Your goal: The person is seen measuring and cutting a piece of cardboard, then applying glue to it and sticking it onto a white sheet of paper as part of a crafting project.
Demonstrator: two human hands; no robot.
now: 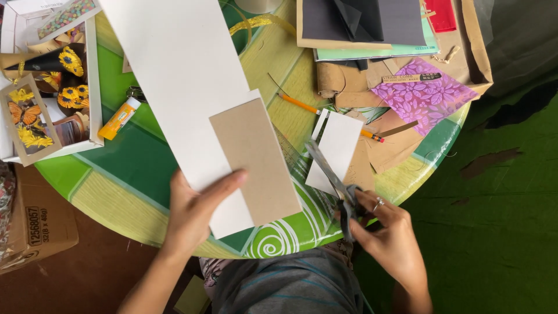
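So here's my setup right now. My left hand [195, 212] is pinching two sheets together at their bottom edge: a long white card sheet [174, 70] and a smaller brown cardboard rectangle [253, 163] laid on top of it. Thumb sits on top, fingers underneath, clamped so the brown piece can't slide around on the white one. The stack runs from my hand up toward 11 o'clock, floating over the table rather than lying flat, which keeps the edge free on the right side.

My right hand [386, 229] is closed through the handles of the scissors [331, 174], down at about 4 o'clock from the brown piece. The blades point up toward 11 o'clock and look nearly shut. They're just beside the right edge of the cardboard, not touching it as far as I can tell.

Behind the blades there's a small white paper piece [337, 148] lying on the round green table [133, 168], with an orange pencil [302, 105] at its 12 o'clock. The yellow glue stick [119, 119] is parked at 9 o'clock, out of the way but within reach. The purple floral paper [427, 96] and the brown paper bag [474, 46] sit out at 2 o'clock, and the white tray of sunflower decorations [94, 99] is over at 10 o'clock, along the rim so the middle is left for working.
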